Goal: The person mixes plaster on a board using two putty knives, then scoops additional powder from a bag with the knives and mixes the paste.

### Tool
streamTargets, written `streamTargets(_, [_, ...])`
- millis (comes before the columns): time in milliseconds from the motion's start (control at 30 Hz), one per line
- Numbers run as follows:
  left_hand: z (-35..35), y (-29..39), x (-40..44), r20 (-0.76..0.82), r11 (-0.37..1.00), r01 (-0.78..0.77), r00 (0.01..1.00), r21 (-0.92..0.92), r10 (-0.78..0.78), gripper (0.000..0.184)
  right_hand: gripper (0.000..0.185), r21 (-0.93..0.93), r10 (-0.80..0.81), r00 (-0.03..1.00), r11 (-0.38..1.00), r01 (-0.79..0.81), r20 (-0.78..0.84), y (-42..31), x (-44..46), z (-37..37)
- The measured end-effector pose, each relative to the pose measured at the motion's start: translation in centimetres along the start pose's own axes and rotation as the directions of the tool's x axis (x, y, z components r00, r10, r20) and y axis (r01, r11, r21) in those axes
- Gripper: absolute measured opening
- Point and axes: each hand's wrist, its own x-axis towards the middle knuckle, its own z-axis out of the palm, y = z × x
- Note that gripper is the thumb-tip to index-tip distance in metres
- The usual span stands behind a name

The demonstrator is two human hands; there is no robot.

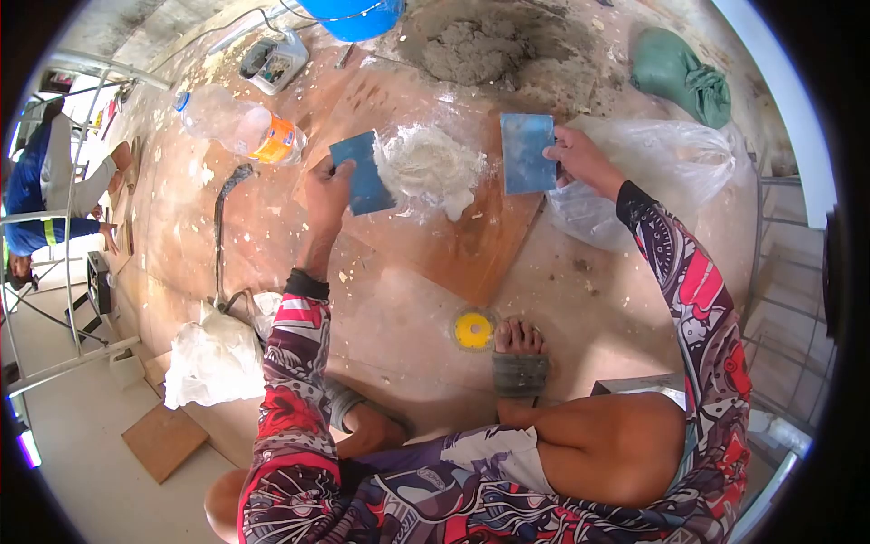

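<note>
Here, a clear plastic bag (666, 150) lies right of the white powder heap (430, 168); flanking the heap, the closed left hand (328, 192) pinches one blue plate (367, 177), the closed right hand (580, 154) another (526, 152). A hasty push might scatter powder bagward.

From here, the blue sheets (527, 154) look smooth and matt, the white powder (430, 163) rough. Upper left, I see a glossy, clear plastic bottle (222, 118).

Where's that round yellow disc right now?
In the head view, the yellow disc lies on the floor below and right of centre, just left of the person's right foot.
</note>
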Motion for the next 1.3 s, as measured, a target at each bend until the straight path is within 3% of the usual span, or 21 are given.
streamTargets(100, [-1.3, -1.9, 0.7, -0.054, 0.993, 0.116, 0.992, -0.006, -0.116, 0.02, 0.03, -0.004, 0.014, 1.0, 1.0, -0.014, 0.02, -0.2, 0.1, 0.2])
streamTargets(200, [-3.0, -4.9, 3.7, 0.017, 0.969, 0.225, 0.973, 0.104, -0.228, 0.024, 0.03, 0.014, 0.035, 0.999, 0.999, -0.036, 0.038, -0.3, 0.0, 0.7])
streamTargets(400, [-3.6, -5.1, 7.2, 0.213, 0.966, 0.26, 0.944, -0.01, -0.252, 0.028, 0.03, 0.081, 0.123, 0.986, 0.988, -0.132, 0.114, -0.2, -0.2, 2.5])
streamTargets(500, [-2.3, -4.9, 10.0, 0.258, 0.92, -0.147, 0.965, 0.362, 0.052, 0.035, 0.029, 0.1, 0.148, 0.981, 0.982, -0.161, 0.127, -0.6, -0.2, 2.7])
streamTargets(600, [0.5, -4.9, 14.3, 0.331, 0.748, -0.327, 0.931, 0.578, 0.151, 0.039, 0.029, 0.127, 0.187, 0.975, 0.971, -0.202, 0.124, -1.0, 0.0, 3.1])
streamTargets(700, [3.0, 0.3, 14.1, 0.512, 0.692, -0.562, 0.8, 0.454, 0.313, 0.04, 0.028, 0.15, 0.229, 0.969, 0.959, -0.241, 0.096, -1.0, 0.1, 3.9])
streamTargets(800, [4.9, 3.6, 12.1, 0.569, 0.463, -0.745, 0.666, 0.48, 0.482, 0.04, 0.027, 0.175, 0.181, 0.981, 0.966, -0.19, 0.064, -1.5, 0.9, 5.9])
streamTargets(900, [6.7, 3.5, 11.0, 0.63, 0.641, -0.666, 0.695, 0.382, 0.346, 0.039, 0.025, 0.168, 0.082, 0.996, 0.982, -0.087, 0.037, -3.1, 1.3, 7.2])
streamTargets(933, [6.3, 6.9, 8.4, 0.62, 0.648, -0.638, 0.72, 0.415, 0.312, 0.037, 0.024, 0.15, 0.062, 0.998, 0.986, -0.065, 0.025, -4.3, 0.8, 6.8])
streamTargets(1133, [4.6, 10.2, 5.2, 0.537, 0.525, -0.638, 0.766, 0.563, 0.354, 0.033, 0.019, 0.081, -0.117, 0.993, 0.99, 0.117, -0.007, -6.3, 3.5, 8.8])
streamTargets(1233, [2.7, 9.1, 4.8, 0.402, 0.587, -0.64, 0.768, 0.495, 0.498, 0.028, 0.018, 0.03, -0.142, 0.989, 0.989, 0.144, -0.042, -7.9, 2.6, 7.7])
streamTargets(1300, [1.1, 7.2, 4.6, 0.31, 0.677, -0.587, 0.809, 0.443, 0.499, 0.025, 0.017, 0.021, -0.137, 0.989, 0.99, 0.139, -0.059, -7.0, 2.9, 6.6])
